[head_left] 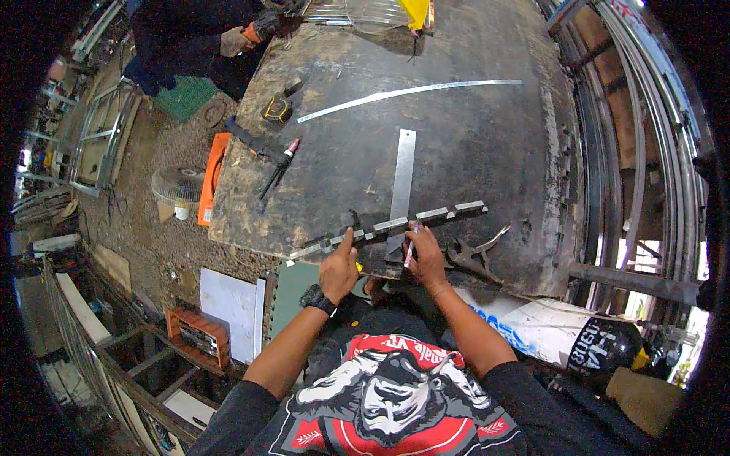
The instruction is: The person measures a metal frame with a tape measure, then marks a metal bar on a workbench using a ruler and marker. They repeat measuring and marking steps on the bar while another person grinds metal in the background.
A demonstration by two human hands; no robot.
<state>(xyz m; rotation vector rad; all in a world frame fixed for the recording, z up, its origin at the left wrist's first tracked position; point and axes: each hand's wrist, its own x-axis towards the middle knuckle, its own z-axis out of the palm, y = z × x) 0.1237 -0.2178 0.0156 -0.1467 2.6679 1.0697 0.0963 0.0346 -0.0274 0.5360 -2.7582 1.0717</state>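
A long metal bar [391, 226] with a row of raised blocks lies slantwise along the near edge of the dark worktable [487, 159]. My left hand [338, 273] rests at it, index finger stretched out onto the bar; its other fingers are partly hidden. A small yellow object [359, 267] shows beside that hand, its kind unclear. Between the fingers of my right hand [428, 260] is a slim whitish-pink marker [410, 245], held close to the bar. A flat steel ruler [403, 171] passes under the bar, pointing away from me. Locking pliers [477, 257] lie right of my right hand.
Farther off lie a curved metal strip [411, 93], a tape measure [277, 109], a hammer-like tool [253, 140] and a red-capped marker [292, 147]. A co-worker's gloved hand [236, 42] is at the far left. An orange tool [214, 178] leans by the table; a gas cylinder [563, 334] lies near right.
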